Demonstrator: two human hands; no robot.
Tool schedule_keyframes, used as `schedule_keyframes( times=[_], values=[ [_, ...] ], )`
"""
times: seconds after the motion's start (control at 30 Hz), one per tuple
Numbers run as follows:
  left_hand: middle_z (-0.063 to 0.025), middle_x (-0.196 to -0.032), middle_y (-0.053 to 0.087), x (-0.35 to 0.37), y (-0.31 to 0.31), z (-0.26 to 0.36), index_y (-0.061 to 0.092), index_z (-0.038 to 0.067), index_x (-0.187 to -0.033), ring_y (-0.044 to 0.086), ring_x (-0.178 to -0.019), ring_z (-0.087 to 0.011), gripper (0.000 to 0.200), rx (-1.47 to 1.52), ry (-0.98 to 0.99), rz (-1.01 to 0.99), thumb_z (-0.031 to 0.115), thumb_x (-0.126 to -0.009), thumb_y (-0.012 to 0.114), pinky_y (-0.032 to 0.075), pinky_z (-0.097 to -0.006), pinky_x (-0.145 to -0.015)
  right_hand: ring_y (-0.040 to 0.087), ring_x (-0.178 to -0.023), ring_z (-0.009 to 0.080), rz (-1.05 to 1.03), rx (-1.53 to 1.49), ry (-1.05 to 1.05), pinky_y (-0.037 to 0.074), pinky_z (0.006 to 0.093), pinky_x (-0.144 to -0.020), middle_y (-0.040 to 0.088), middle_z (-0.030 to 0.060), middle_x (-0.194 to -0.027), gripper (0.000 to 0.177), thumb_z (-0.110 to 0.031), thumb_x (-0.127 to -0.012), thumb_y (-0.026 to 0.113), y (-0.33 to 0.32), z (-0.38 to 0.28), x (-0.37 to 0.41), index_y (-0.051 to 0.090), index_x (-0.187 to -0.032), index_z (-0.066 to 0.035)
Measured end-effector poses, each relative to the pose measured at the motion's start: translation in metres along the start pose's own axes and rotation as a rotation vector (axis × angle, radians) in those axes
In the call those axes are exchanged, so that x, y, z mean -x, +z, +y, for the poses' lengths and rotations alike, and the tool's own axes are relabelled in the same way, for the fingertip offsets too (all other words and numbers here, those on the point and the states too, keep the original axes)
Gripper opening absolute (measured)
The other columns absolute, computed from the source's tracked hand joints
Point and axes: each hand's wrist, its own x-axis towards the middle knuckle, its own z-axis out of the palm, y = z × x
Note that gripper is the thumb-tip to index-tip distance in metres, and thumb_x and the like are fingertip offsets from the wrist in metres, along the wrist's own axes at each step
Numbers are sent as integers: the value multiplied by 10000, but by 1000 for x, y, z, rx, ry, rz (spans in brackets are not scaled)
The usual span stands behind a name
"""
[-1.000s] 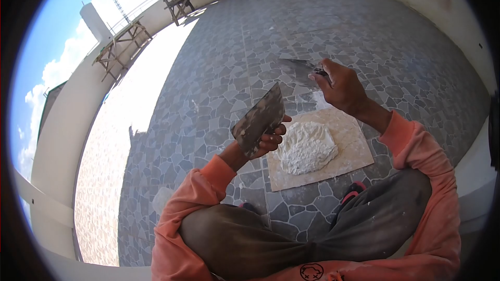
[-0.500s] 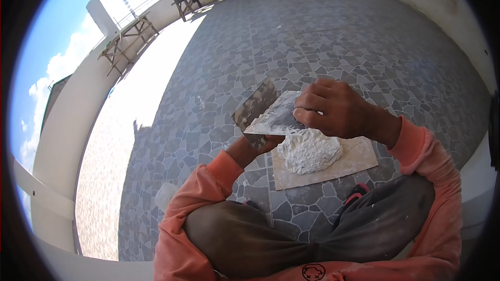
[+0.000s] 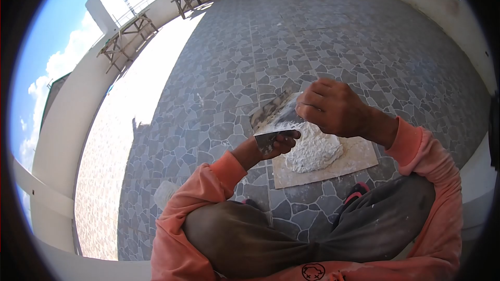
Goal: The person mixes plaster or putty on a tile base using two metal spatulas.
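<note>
Fingers (image 3: 313,99) of my right hand (image 3: 336,108) are curled close together, just above and right of the centre in the head view, gripping one of two flat blades. The handle lies hidden under my knuckles, so I cannot tell how my thumb sits on it. This white-smeared blade (image 3: 284,117) slants down from my grip toward the middle of the frame, lying across the mottled plate (image 3: 271,108) that my left hand (image 3: 280,145) holds. Whether the two metal faces press together along their whole length, I cannot tell.

My left fingers are bent around behind the plate's lower part, drawn together rather than spread, their tips showing at its right side near the centre of the frame. The plate is tilted, its upper edge pointing up and to the right.

Just below my right hand, right of centre, sits the heap of white paste (image 3: 313,152), on a pale square board (image 3: 359,160). The board rests on the grey stone-patterned floor (image 3: 213,125) in front of my bent legs (image 3: 229,229), which fill the bottom of the frame. Orange sleeves (image 3: 211,182) come in from the lower left and lower right. Wooden trestles (image 3: 125,41) stand by the wall at upper left.
</note>
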Motion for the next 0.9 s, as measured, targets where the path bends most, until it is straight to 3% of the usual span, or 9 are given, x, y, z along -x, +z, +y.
schedule_keyframes(
  times=[0.2, 0.33, 0.37, 0.5, 0.6, 0.67, 0.7, 0.83, 0.9],
  values=[
    [-125, -905, 541, 1, 0, 0, 487, -50, -1219, 523, -588, -107, 456, -50, 20, 83, 350, -1000, 483, 414, -185, -401, 641, -781, 216, 35, 66, 50, 525, 348, -668, 613, 68, -839, 162, -128, -765, 685, -4, 7, 0, 563, -852, -67],
    [-118, -961, 509, 5, -3, 0, 384, -50, -1345, 513, -653, -119, 464, -73, 24, -13, 280, -1024, 448, 436, -198, -451, 642, -770, 237, 30, 100, 168, 528, 357, -654, 609, 85, -824, 158, -96, -772, 685, -9, 17, 3, 565, -865, -53],
    [-119, -965, 508, 6, -2, 0, 380, -48, -1347, 514, -653, -124, 468, -75, 37, -4, 281, -1022, 453, 437, -201, -454, 634, -746, 273, 51, 53, 229, 526, 357, -639, 595, 94, -802, 163, -108, -814, 686, -11, 17, 3, 557, -877, -31],
    [-127, -987, 506, 9, -7, 11, 378, -41, -1346, 523, -664, -137, 470, -154, 164, -36, 298, -1027, 446, 444, -213, -462, 649, -750, 228, 34, -274, 760, 511, 321, -628, 635, 109, -834, 209, -177, -906, 656, -16, 11, 6, 585, -948, 15],
    [-90, -809, 558, 9, 5, 10, 475, -34, -1230, 512, -547, -114, 513, -244, 307, 142, 424, -999, 478, 433, -238, -409, 648, -737, 163, 109, -634, 1048, 501, 283, -627, 662, 109, -868, 273, -220, -947, 629, -11, 15, 11, 602, -998, 47],
    [-73, -825, 577, 8, 40, 4, 502, -34, -1204, 545, -569, -111, 502, -564, 457, 519, 418, -987, 526, 462, -240, -442, 640, -730, 122, 81, -891, 1194, 503, 258, -642, 671, 105, -892, 304, -236, -955, 620, -17, 18, 10, 609, -1019, 62],
    [-65, -833, 587, 6, 54, 2, 516, -34, -1191, 561, -579, -109, 497, -724, 526, 708, 416, -981, 550, 476, -241, -458, 626, -683, 112, 251, -1105, 1200, 520, 250, -637, 661, 77, -886, 303, -246, -944, 633, -10, 19, 11, 615, -1001, 51],
    [-76, -897, 643, 10, 70, 6, 570, -73, -1082, 636, -681, -114, 430, -896, 765, 889, 341, -972, 605, 544, -257, -583, 644, -707, 127, 339, -1418, 1478, 557, 276, -625, 658, 73, -876, 320, -261, -939, 643, -18, 27, 17, 609, -1022, 46],
    [-71, -853, 638, 17, 76, 6, 583, -74, -1057, 632, -655, -116, 429, -842, 779, 825, 347, -974, 598, 546, -263, -576, 656, -726, 136, 357, -1438, 1532, 575, 293, -622, 655, 74, -874, 349, -282, -938, 649, -18, 29, 21, 602, -1040, 48]
  ],
)
